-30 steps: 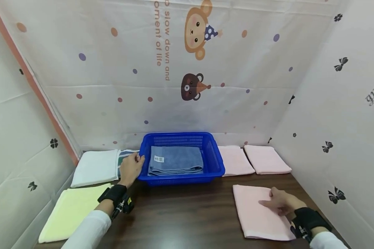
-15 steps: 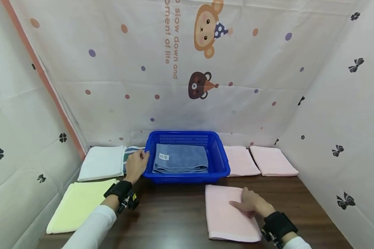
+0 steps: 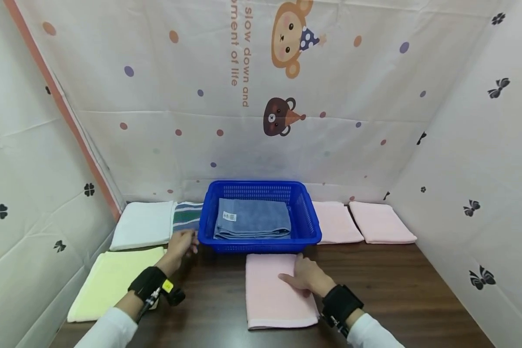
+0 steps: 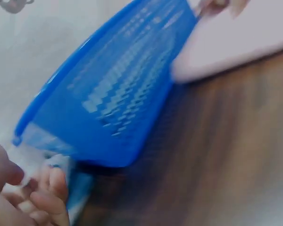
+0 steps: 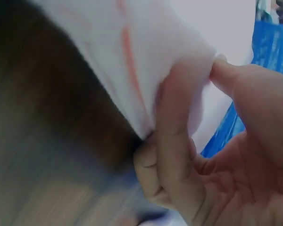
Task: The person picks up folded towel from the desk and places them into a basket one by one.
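A folded pink towel (image 3: 269, 292) lies just in front of the blue plastic basket (image 3: 261, 246). My right hand (image 3: 311, 278) grips its right side, thumb on top; the right wrist view shows the fingers (image 5: 172, 136) curled under the cloth. Inside the basket is a folded blue towel (image 3: 254, 217) with a white label. By the basket's left front corner, my left hand (image 3: 182, 246) holds nothing, its fingers loosely bent. A striped towel (image 3: 187, 215) lies right behind that hand, partly hidden by the basket.
A white towel (image 3: 143, 224) and a yellow-green towel (image 3: 113, 282) lie at the left. Two more folded pink towels, one beside the basket (image 3: 336, 223) and one farther right (image 3: 380, 222), lie near the back wall. Patterned cloth walls enclose the dark wooden table (image 3: 400, 299).
My right hand has brought the pink towel leftward across the table, to the front of the basket. My left hand has come off the basket's left rim and moved slightly down.
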`<state>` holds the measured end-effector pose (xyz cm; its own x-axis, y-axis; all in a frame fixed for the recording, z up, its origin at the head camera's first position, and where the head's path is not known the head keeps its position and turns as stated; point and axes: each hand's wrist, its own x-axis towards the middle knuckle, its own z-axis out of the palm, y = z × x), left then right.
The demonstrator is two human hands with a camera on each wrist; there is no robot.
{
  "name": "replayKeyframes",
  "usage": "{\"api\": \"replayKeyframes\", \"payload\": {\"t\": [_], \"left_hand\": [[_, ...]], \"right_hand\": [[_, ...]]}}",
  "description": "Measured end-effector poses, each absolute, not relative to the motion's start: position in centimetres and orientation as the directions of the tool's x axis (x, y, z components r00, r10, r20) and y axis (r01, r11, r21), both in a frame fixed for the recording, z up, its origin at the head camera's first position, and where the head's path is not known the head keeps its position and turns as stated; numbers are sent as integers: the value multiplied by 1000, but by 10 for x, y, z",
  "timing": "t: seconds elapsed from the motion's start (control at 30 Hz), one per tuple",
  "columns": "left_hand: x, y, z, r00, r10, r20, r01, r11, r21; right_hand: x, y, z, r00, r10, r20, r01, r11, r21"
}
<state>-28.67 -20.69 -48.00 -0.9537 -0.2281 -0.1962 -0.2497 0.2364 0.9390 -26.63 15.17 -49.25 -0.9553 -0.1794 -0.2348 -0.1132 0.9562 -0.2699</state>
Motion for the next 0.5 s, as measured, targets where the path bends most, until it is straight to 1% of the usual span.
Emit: {"api": "replayKeyframes", "payload": {"t": [0.07, 0.13, 0.2, 0.27, 0.33, 0.4, 0.5], "left_hand": [[-271, -201, -486, -954, -140, -264, -293, 261, 920], [-255, -191, -490, -945, -55, -324, -323, 326, 889], [-242, -179, -493, -932, 11, -362, -327, 403, 855], [-232, -167, -493, -924, 50, -380, -314, 467, 826], [-223, -158, -492, -924, 63, -377, -296, 506, 810], [-217, -153, -491, -930, 63, -363, -281, 516, 809], [-212, -148, -491, -934, 51, -352, -282, 497, 821]], "right_hand": [[-266, 142, -493, -956, -202, -213, -142, 953, -267], [-266, 133, -495, -956, -221, -191, -165, 949, -269], [-265, 127, -497, -955, -250, -159, -196, 935, -296], [-263, 123, -498, -944, -316, -97, -269, 904, -331], [-260, 124, -498, -919, -394, -26, -348, 839, -419], [-257, 129, -498, -895, -445, 37, -399, 759, -514], [-251, 143, -495, -884, -461, 75, -400, 666, -630]]}}
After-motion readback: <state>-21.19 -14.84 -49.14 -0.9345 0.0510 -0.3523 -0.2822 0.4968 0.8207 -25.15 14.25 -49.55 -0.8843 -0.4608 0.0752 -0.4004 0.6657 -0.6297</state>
